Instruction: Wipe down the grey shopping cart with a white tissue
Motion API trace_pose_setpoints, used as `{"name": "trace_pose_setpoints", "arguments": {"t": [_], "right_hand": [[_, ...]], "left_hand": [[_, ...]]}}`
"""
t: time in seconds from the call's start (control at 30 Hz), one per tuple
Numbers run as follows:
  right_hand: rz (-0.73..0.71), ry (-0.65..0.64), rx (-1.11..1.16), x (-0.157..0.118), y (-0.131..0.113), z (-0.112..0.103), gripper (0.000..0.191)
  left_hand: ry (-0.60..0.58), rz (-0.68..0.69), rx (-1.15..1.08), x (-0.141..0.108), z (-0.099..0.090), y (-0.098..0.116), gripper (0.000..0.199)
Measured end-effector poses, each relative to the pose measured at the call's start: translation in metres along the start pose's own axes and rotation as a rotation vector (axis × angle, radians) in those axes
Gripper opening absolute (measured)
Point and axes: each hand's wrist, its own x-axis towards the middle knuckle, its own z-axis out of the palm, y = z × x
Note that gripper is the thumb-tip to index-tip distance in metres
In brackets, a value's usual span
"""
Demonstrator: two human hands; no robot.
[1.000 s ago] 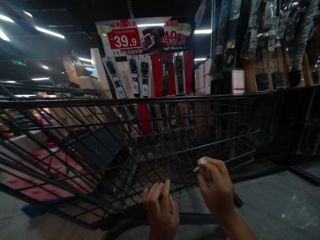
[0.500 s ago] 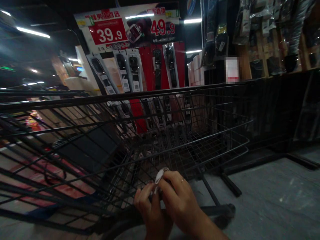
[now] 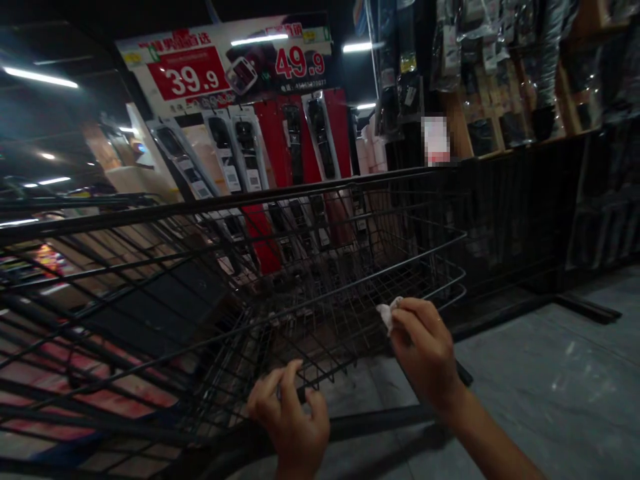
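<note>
My right hand (image 3: 425, 350) is closed in a pinch on a crumpled white tissue (image 3: 387, 315), one end of which sticks out past the fingertips. It is raised in front of the lower side of a black wire shopping cart (image 3: 320, 332). Lower and to the left, my left hand (image 3: 293, 417) has its fingers loosely bent, with the thumb and index finger apart. A short dark stretch shows in that gap, seemingly part of the cart. Whether the left fingers touch the wires is unclear.
Behind the cart, packaged belts (image 3: 245, 150) hang on a red-backed rack below a price sign (image 3: 220, 67). More wrapped goods (image 3: 447, 47) hang at the upper right. A dark box (image 3: 165, 303) and a pink-patterned package (image 3: 100, 387) show through the wires. Grey tiled floor (image 3: 550, 373) lies to the right.
My hands were together at the tissue and are now apart. The right hand has moved up and right with the tissue; the left has let go of it and dropped slightly. The view has shifted right.
</note>
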Motion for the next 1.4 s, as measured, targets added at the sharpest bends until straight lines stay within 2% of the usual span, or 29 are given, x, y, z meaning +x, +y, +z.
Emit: {"name": "trace_pose_setpoints", "arguments": {"t": [0.17, 0.3, 0.4, 0.6, 0.8, 0.93, 1.07, 1.27, 1.4], "right_hand": [[0.132, 0.093, -0.118, 0.009, 0.040, -0.017, 0.019], [0.210, 0.159, -0.184, 0.014, 0.057, -0.028, 0.014], [0.259, 0.176, -0.198, 0.011, 0.058, -0.029, 0.014], [0.255, 0.089, -0.129, -0.007, 0.043, -0.020, 0.017], [0.296, 0.072, -0.108, -0.010, 0.038, -0.021, 0.016], [0.207, -0.018, -0.038, -0.023, 0.019, -0.014, 0.022], [0.146, -0.083, 0.066, -0.040, -0.015, 0.005, 0.022], [0.010, -0.188, 0.197, -0.052, -0.070, 0.031, 0.026], [-0.056, -0.239, 0.279, -0.055, -0.089, 0.041, 0.028]], "left_hand": [[-0.012, -0.017, 0.013, 0.002, 0.002, 0.002, 0.040], [-0.013, 0.002, 0.017, 0.002, 0.002, 0.002, 0.037], [-0.037, 0.011, 0.006, 0.001, 0.000, 0.003, 0.039], [-0.063, -0.043, -0.039, -0.002, -0.001, 0.006, 0.045], [-0.096, 0.025, -0.007, -0.001, -0.002, 0.001, 0.048], [-0.106, 0.001, -0.009, -0.004, -0.001, 0.000, 0.050], [-0.127, -0.007, 0.000, -0.005, -0.001, 0.002, 0.049], [-0.135, 0.045, -0.013, -0.007, 0.000, -0.003, 0.049], [-0.097, 0.076, -0.050, -0.006, 0.000, -0.007, 0.044]]}}
